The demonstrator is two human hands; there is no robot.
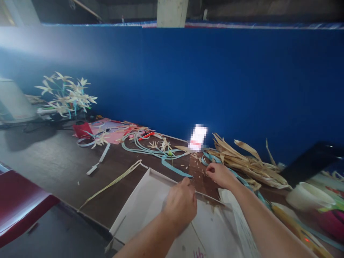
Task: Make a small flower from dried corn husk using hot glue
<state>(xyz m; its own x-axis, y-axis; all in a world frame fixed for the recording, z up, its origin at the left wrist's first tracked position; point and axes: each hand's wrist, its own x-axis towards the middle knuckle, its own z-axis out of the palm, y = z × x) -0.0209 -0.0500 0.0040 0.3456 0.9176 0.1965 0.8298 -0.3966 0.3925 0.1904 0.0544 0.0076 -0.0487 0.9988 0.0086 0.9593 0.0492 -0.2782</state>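
My left hand (180,203) is curled into a fist over the far rim of a white cardboard tray (146,206). Its fingertips meet the end of a light blue strip (174,168) that runs back across the dark table (53,157). My right hand (219,175) rests just right of it, fingers bent down onto small husk scraps (197,157). Whether it pinches one is too small to tell. A pile of dried husks (247,163) lies just beyond my right hand, with another blue strip passing under that hand.
A blue partition (215,79) backs the table. At far left stand husk flowers (67,95), a red object (82,129) and pink paper. Looped blue strips (142,147), a long yellow strip (113,182), a white cup (303,195) and a black slab (311,161) lie around.
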